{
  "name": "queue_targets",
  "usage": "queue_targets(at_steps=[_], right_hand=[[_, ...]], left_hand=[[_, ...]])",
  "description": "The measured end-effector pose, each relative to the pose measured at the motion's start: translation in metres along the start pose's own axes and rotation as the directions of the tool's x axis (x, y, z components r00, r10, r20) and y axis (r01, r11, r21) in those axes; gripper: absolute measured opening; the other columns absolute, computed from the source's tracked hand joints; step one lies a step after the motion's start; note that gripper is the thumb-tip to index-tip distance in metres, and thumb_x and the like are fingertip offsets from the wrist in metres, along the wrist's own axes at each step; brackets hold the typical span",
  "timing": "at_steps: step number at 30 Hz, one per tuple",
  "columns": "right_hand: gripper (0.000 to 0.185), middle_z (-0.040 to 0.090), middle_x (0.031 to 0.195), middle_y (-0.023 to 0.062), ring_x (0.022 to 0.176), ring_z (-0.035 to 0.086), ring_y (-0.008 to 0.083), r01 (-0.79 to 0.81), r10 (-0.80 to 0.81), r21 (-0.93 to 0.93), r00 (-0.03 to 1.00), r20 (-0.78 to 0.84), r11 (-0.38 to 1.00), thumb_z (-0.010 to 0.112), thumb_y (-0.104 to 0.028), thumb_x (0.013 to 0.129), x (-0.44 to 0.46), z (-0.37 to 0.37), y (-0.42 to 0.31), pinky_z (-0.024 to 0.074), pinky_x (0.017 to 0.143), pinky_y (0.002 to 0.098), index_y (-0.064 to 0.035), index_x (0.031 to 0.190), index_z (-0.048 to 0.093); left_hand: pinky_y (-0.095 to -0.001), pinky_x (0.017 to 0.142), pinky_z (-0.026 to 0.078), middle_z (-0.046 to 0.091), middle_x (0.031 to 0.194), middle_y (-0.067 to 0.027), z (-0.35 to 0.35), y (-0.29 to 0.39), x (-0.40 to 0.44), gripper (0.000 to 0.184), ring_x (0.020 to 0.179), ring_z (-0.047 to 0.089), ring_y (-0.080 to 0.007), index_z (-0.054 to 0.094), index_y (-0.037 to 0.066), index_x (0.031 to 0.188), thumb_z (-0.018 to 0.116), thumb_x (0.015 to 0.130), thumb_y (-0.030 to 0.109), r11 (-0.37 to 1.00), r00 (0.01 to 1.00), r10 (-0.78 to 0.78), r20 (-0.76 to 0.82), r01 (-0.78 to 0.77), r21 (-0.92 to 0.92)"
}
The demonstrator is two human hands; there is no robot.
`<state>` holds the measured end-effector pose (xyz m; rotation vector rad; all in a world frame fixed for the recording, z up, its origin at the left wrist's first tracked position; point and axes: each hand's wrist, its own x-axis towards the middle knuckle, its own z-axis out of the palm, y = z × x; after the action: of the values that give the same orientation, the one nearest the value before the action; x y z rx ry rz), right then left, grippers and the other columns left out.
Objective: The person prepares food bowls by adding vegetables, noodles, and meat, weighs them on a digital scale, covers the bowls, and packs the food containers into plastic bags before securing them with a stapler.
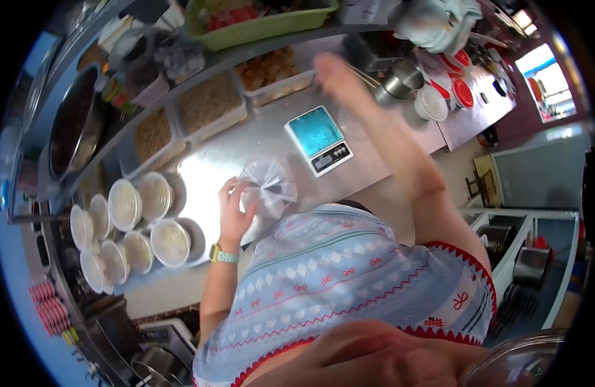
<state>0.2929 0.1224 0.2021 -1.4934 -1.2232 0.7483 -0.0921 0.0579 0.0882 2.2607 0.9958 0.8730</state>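
My left hand (235, 209), with a watch at the wrist, curls its fingers and thumb around the side of a clear plastic-wrapped bundle (271, 184) at the counter's front edge. What lies inside the wrap is hard to see. My right hand (335, 74) is stretched far across the counter, beside a clear tub of orange-brown food (266, 69). Motion smears its fingers. Thin chopsticks (365, 76) show just past that hand, by a metal pot (400, 80); whether the hand touches them is unclear. Between my arms sits a kitchen scale (318, 138) with a blue-green top.
Several white bowls (170, 242) with food stand at the left of the steel counter (207, 155). Tubs of shredded food (210, 106) line the back, under a shelf with a green basket (262, 29). A white tub (431, 103) and red-lidded containers (462, 93) are at right.
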Motion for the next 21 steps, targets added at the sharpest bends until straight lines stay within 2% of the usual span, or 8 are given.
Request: queue_targets(at_steps=[3,5,7,11,12,17,19,21], right_hand=[[0.045,0.063,0.121,0.0121,0.094,0.061,0.017,0.379,-0.521,-0.359,0.655,-0.547,0.853,0.064,-0.02,0.091,0.113,-0.096,-0.025,0.0497,0.08,0.0321,-0.0036,0.132,0.054],[0.058,0.057,0.132,0.0234,0.126,0.052,0.0336,0.298,-0.469,-0.373,0.69,-0.551,0.879,0.064,-0.029,0.089,0.171,-0.148,-0.035,0.0387,0.107,0.0376,0.0003,0.136,0.047],[0.077,0.059,0.127,0.0258,0.118,0.058,0.0362,-0.135,-0.289,-0.567,0.752,-0.593,0.812,0.071,-0.042,0.079,0.201,-0.182,-0.032,0.0456,0.1,0.0399,-0.0021,0.139,0.044],[0.046,0.066,0.114,0.0201,0.102,0.064,0.032,-0.065,-0.126,-0.492,0.931,-0.344,0.868,0.069,-0.03,0.081,0.23,-0.206,-0.009,0.0494,0.089,0.0387,-0.0071,0.12,0.06],[0.041,0.069,0.105,0.0111,0.089,0.062,0.0178,0.013,-0.111,-0.427,0.972,-0.207,0.904,0.068,-0.026,0.089,0.205,-0.193,-0.023,0.0492,0.081,0.0343,-0.0016,0.12,0.062],[0.035,0.069,0.089,0.0085,0.07,0.061,0.0153,0.149,-0.151,-0.032,0.987,-0.059,0.988,0.07,-0.032,0.089,0.092,-0.192,-0.012,0.0517,0.07,0.0343,-0.0016,0.106,0.066],[0.033,0.067,0.088,0.0089,0.077,0.062,0.0145,0.116,-0.162,-0.191,0.956,-0.243,0.975,0.068,-0.031,0.091,0.035,-0.249,-0.031,0.0511,0.072,0.0323,-0.0015,0.105,0.064],[0.028,0.065,0.091,0.0045,0.082,0.06,0.0159,0.507,-0.515,-0.161,0.709,-0.482,0.847,0.069,-0.023,0.09,0.055,-0.349,0.036,0.0497,0.074,0.0327,-0.0002,0.105,0.062]], left_hand=[[-0.0513,0.11,0.03,0.027,0.15,-0.0257,0.017,0.014,-0.006,0.058,0.135,0.03,-0.0451,0.051,0.006,0.133,0.074,0.081,0.019,0.993,0.993,-0.111,-0.038,0.109,-0.054],[-0.0515,0.112,0.029,0.026,0.15,-0.0257,0.029,0.014,-0.005,0.051,0.137,0.028,-0.0459,0.056,0.009,0.129,0.073,0.082,0.019,0.988,0.991,-0.13,0.03,0.132,-0.085],[-0.0504,0.112,0.029,0.029,0.15,-0.0242,0.037,0.019,-0.002,0.04,0.137,0.029,-0.045,0.063,0.009,0.122,0.071,0.084,0.019,0.993,0.994,-0.102,0.027,0.104,-0.059],[-0.0457,0.11,0.033,0.035,0.146,-0.0202,0.049,0.017,-0.001,0.022,0.134,0.037,-0.0399,0.068,0.007,0.107,0.068,0.086,0.012,0.979,0.983,-0.185,0.012,0.185,-0.085],[-0.0435,0.105,0.039,0.037,0.144,-0.0188,0.052,0.02,-0.001,0.019,0.13,0.042,-0.0373,0.067,0.005,0.104,0.067,0.086,0.011,0.979,0.981,-0.191,-0.008,0.19,-0.071],[-0.0408,0.096,0.045,0.032,0.147,-0.0177,0.073,0.01,-0.004,0.016,0.124,0.048,-0.0319,0.066,0.004,0.105,0.063,0.091,0.012,0.917,0.92,-0.385,-0.075,0.373,-0.139],[-0.0417,0.098,0.044,0.033,0.147,-0.0175,0.084,0.031,-0.002,0.024,0.125,0.047,-0.0325,0.064,0.005,0.115,0.061,0.093,0.014,0.918,0.892,-0.39,-0.227,0.395,-0.022],[-0.0419,0.1,0.042,0.036,0.146,-0.0184,0.101,0.047,-0.004,0.037,0.125,0.046,-0.0325,0.054,0.006,0.13,0.058,0.095,0.016,0.929,0.851,-0.309,-0.425,0.366,0.056]])
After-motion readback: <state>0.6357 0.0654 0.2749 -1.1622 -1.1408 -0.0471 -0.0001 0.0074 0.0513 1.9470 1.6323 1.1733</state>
